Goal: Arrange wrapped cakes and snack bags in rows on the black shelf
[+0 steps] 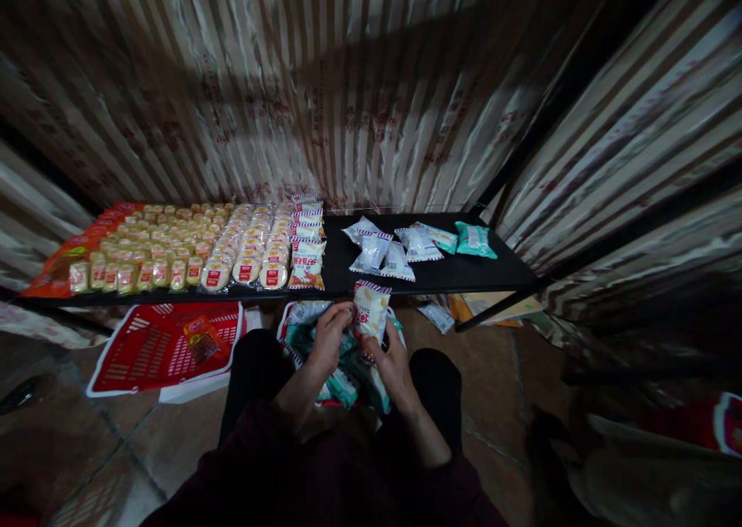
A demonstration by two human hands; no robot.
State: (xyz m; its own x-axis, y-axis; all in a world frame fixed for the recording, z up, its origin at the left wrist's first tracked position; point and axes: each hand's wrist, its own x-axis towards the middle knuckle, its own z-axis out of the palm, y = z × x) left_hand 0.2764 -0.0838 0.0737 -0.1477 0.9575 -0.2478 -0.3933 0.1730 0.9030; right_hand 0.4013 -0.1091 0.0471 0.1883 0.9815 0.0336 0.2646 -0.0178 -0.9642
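Observation:
A white snack packet (369, 311) with a striped top edge and red print stands upright between my hands, in front of the shelf. My right hand (394, 363) grips its lower right part, thumb across the front. At the packet's left edge, the bent fingers of my left hand (328, 338) are closed; their tips seem to pinch it. Below my hands, between my knees, is a basket (282, 328) full of teal packets (343, 388) and other packets, partly covered by my hands. On the shelf, a column of similar white packets (307, 263) stands in line.
The black shelf (339, 276) bears rows of small yellow-wrapped cakes (161, 272), round wrapped biscuits (246, 270), loose white packets (371, 253) and a teal packet (474, 239). A red basket (144, 341) lies at floor left. A black shelf leg (492, 311) slants at right.

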